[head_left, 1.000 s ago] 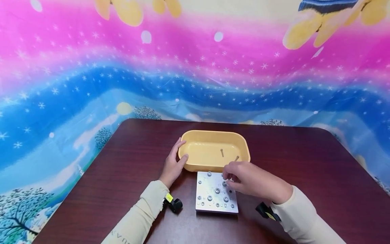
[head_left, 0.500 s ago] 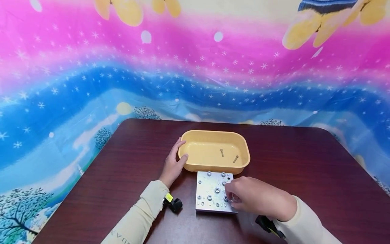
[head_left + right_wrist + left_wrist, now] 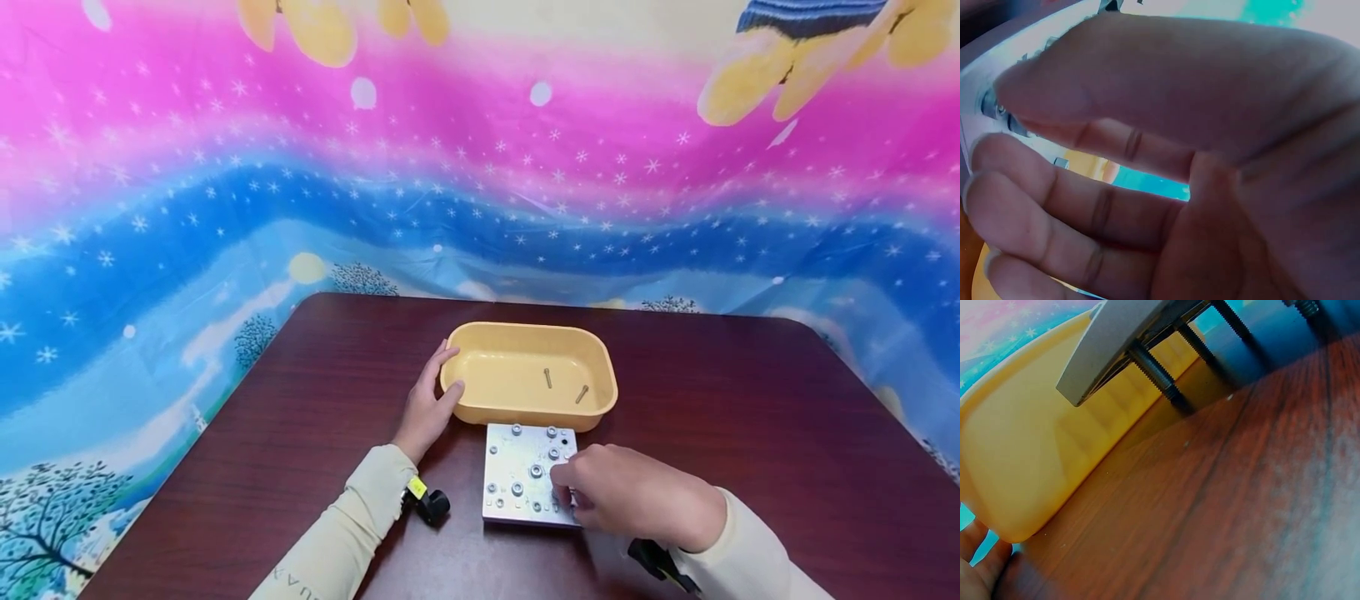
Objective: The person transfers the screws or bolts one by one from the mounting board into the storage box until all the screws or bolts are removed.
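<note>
A square metal plate (image 3: 507, 464), studded with several socket-head bolts, sits just in front of a yellow plastic basin (image 3: 525, 414). My left hand (image 3: 426, 410) holds the basin's left end, thumb at the rim. Over the plate's front right corner, my right hand (image 3: 637, 493) bends its thumb and index finger together at a bolt head (image 3: 990, 105); the fingertips partly hide it. Threaded bolt shanks (image 3: 1154, 372) stick out below the plate in the left wrist view. Near the plate's back right corner a dark hole (image 3: 564, 442) shows.
Two loose bolts lie in the basin, one long bolt (image 3: 547, 378) near the middle and another bolt (image 3: 582, 394) to its right. The dark red wooden table (image 3: 360, 367) reaches back to a patterned cloth (image 3: 480, 167).
My right hand has moved from the plate's back right to its front right corner, uncovering the back right bolt and the dark hole. The left hand stays on the basin.
</note>
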`<state>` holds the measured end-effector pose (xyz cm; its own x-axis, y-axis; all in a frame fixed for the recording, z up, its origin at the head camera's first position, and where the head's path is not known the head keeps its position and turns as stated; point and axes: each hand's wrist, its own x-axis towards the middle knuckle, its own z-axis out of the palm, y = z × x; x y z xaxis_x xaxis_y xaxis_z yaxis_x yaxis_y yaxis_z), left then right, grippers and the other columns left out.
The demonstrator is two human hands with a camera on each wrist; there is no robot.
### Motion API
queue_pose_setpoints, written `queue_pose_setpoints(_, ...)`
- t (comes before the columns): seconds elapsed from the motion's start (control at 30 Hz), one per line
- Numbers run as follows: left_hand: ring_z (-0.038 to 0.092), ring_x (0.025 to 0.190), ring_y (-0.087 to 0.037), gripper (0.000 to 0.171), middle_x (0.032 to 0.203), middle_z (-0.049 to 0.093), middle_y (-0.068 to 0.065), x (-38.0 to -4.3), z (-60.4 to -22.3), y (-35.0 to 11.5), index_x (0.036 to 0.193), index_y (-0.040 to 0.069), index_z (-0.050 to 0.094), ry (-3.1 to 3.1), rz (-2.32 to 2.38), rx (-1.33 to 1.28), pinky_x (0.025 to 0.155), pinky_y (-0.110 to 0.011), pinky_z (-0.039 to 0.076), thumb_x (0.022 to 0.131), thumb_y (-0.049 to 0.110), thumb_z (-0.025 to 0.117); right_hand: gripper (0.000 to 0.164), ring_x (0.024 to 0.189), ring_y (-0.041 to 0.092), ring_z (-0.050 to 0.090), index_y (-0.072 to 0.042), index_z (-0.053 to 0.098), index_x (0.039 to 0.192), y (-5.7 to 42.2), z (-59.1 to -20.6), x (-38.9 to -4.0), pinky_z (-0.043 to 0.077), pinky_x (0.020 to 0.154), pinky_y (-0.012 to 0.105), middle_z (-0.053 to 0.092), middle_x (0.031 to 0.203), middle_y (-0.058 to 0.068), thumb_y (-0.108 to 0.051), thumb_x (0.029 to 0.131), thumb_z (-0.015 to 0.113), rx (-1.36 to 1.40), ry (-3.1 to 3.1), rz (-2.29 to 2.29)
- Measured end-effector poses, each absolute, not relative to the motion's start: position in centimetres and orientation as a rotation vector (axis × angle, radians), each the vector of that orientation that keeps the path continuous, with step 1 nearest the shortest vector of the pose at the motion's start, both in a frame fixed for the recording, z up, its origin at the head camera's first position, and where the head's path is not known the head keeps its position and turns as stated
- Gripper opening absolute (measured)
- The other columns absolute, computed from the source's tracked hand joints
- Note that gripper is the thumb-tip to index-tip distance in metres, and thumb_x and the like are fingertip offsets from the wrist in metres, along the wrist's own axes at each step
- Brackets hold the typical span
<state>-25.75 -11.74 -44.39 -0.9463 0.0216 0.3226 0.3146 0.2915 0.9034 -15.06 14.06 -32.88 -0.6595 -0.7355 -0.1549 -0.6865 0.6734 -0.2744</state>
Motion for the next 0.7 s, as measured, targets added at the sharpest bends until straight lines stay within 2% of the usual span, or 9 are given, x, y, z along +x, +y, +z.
queue_pose_setpoints(0.37, 0.023, 0.142, -0.009, 0.051, 0.154, 0.027, 0.016, -25.46, -44.23, -11.8, 0.142, 0.02, 0.047, -2.331, -1.701, -0.305, 0.114, -0.039, 0.023, 0.093, 0.016, 0.059, 0.024, 0.053, 0.002, 0.042, -0.026, 0.058, 0.072, 13.95, -33.27, -14.98, 0.038, 0.05, 0.021, 0.045, 0.062, -0.017, -0.005, 0.076, 0.07, -1.164, 2.656, -0.263)
queue_pose_setpoints(0.7, 0.023, 0.142, -0.01, 0.05, 0.155, 0.027, 0.013, -25.57, -44.28, -11.78, 0.142, 0.019, 0.047, -2.335, -1.685, -0.303, 0.114, -0.04, 0.022, 0.093, 0.017, 0.057, 0.025, 0.051, 0.005, 0.037, -0.022, 0.053, 0.068, 13.65, -33.22, -15.01, 0.036, 0.048, 0.023, 0.044, 0.059, -0.012, -0.008, 0.078, 0.071, -1.083, 2.691, -0.202)
